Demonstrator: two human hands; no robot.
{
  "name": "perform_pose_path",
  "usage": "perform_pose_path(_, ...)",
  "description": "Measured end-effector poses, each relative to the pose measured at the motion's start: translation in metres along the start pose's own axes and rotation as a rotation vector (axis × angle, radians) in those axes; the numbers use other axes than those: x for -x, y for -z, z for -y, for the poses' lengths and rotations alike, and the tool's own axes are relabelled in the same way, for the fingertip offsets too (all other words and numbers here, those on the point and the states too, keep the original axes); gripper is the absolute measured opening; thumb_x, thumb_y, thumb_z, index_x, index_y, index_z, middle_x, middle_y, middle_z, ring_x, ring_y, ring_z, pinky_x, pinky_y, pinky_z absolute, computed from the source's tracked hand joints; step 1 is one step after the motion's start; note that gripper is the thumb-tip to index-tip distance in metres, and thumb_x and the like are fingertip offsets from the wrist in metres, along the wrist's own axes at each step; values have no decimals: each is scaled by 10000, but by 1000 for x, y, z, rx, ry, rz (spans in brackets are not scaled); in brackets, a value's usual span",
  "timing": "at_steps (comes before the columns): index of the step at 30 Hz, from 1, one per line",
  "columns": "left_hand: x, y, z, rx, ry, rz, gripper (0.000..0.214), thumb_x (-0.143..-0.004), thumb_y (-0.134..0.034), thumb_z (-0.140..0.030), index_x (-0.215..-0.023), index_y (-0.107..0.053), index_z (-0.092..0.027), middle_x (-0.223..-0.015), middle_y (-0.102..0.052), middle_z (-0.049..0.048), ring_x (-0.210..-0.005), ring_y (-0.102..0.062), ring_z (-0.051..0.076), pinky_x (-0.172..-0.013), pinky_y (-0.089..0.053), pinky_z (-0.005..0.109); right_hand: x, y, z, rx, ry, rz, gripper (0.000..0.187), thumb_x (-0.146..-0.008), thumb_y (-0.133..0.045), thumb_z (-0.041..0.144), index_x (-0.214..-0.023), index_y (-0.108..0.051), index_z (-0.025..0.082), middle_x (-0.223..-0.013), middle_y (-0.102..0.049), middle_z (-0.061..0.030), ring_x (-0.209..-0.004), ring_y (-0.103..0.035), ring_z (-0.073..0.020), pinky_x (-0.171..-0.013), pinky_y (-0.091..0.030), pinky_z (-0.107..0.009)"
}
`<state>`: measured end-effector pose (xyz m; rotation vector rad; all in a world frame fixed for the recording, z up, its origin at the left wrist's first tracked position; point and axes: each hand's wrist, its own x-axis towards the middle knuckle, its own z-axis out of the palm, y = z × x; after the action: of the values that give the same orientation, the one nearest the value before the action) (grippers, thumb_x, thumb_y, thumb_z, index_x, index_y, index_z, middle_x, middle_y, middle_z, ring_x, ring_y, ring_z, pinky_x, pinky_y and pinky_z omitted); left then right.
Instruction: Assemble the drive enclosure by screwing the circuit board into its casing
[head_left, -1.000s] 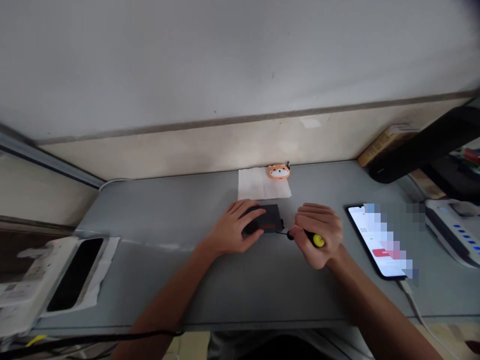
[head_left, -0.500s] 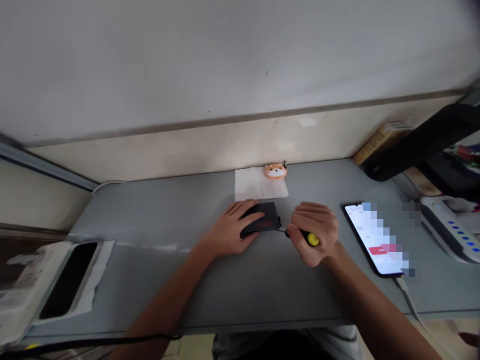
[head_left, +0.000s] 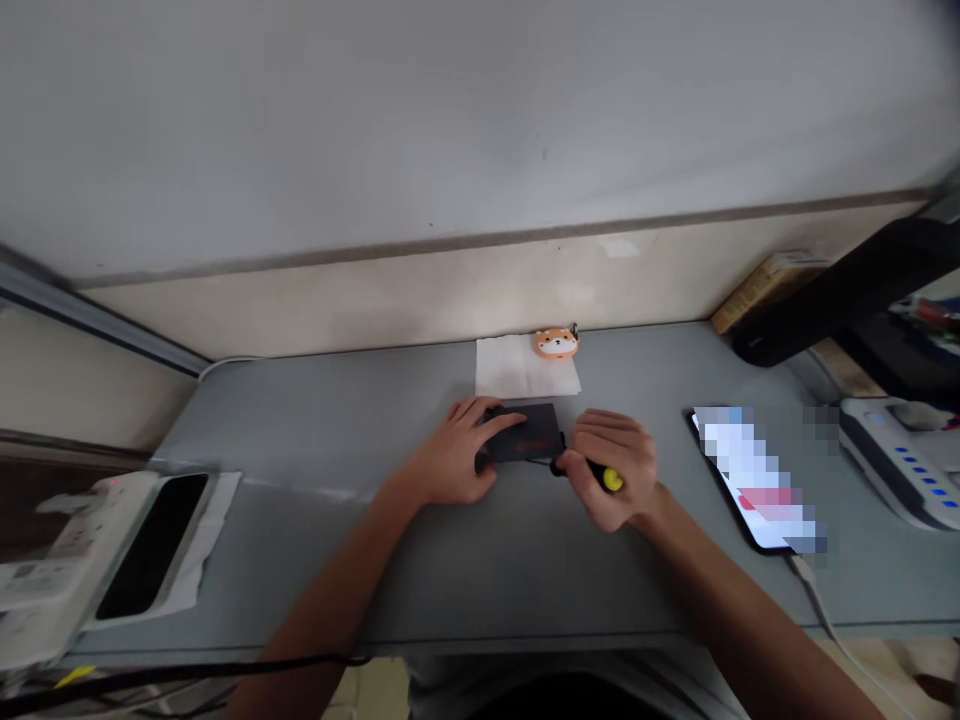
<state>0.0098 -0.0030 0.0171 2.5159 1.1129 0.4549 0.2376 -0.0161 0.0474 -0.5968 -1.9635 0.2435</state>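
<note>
A flat black box (head_left: 529,442) with a red mark lies on the grey table (head_left: 315,430). My left hand (head_left: 455,458) rests on its left end, fingers curled over it and pinning it down. My right hand (head_left: 615,465) is closed round a small screwdriver (head_left: 604,478) with a yellow and black handle. The tool's dark tip touches the box's right edge.
A white paper sheet (head_left: 517,370) with an orange animal-face figure (head_left: 556,343) lies behind the box. A lit phone (head_left: 750,480) with a cable lies to the right, a white power strip (head_left: 900,455) beyond it. At the left edge, a dark phone (head_left: 150,530) on a white device.
My right hand and the screwdriver have shifted left, closing the gap to the box's right edge. The left hand stays on the box.
</note>
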Motion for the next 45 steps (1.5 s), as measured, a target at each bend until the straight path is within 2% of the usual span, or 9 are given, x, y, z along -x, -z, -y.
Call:
perform_pose_path(4,-1,-1,2,15,-18,-4,744,-688,-598,-98,-1412,-516,-251,-1371,-526,134,-1296,-510,337,-1107,-442,545,5,-18,7,28,76,22,272,-815,-529,62,-638,-420,238,-507,-473,31,-489,-364,-133,-504,-316,-301)
perform_pose_path(8,-1,-1,3,18,-22,3,744,-688,-606,-112,-1415,-514,-243,-1393,-510,140,-1309,-496,344,-1113,-428,553,8,-23,10,32,92,-4,261,-787,-538,50,-655,-418,240,-518,-491,25,-506,-369,-135,-516,-320,-302)
perform_pose_path(14,0,1,2,14,5,42,733,-707,-602,-128,-1425,-502,-239,-1423,-486,139,-1334,-467,345,-1123,-403,561,8,-20,8,37,88,23,272,-806,-534,61,-653,-406,246,-512,-474,30,-502,-356,-136,-501,-300,-306)
perform_pose_path(21,0,5,-1,0,6,40,719,-717,-592,-107,-1420,-512,-235,-1457,-463,144,-1338,-462,352,-1122,-396,563,4,-8,8,36,18,-35,254,-810,-500,49,-646,-460,239,-483,-465,31,-465,-363,-132,-482,-318,-309)
perform_pose_path(27,1,8,-5,22,0,8,687,-752,-578,-97,-1421,-517,-240,-1478,-456,137,-1361,-448,336,-1140,-372,551,1,8,-2,108,-8,-95,299,-811,-502,58,-592,-412,240,-470,-390,38,-435,-317,-120,-461,-275,-310)
perform_pose_path(32,-3,-5,-12,20,-3,-56,468,-906,-566,-223,-1373,-567,-242,-1462,-498,132,-1374,-448,317,-1158,-353,535,0,12,-7,107,2,-87,324,-813,-498,71,-582,-351,244,-470,-344,45,-428,-290,-113,-454,-255,-303)
perform_pose_path(36,-7,-17,-13,-49,-30,-84,401,-944,-566,-286,-1340,-599,-237,-1453,-523,137,-1366,-465,312,-1170,-333,536,-1,14,-9,90,13,-92,305,-813,-495,64,-596,-377,242,-478,-365,41,-432,-314,-115,-462,-269,-301)
perform_pose_path(41,-7,-15,-12,-56,-40,-58,425,-914,-575,-262,-1338,-595,-245,-1459,-521,133,-1371,-466,313,-1171,-323,535,0,14,-10,39,-22,-100,313,-825,-490,72,-580,-387,238,-476,-362,41,-429,-315,-114,-462,-259,-304)
perform_pose_path(45,-4,-4,-9,22,-65,-49,577,-802,-513,-119,-1366,-556,-237,-1467,-505,127,-1367,-465,303,-1158,-319,523,2,12,-5,-28,-98,-142,326,-851,-473,71,-571,-419,230,-473,-379,37,-436,-348,-118,-472,-279,-299)
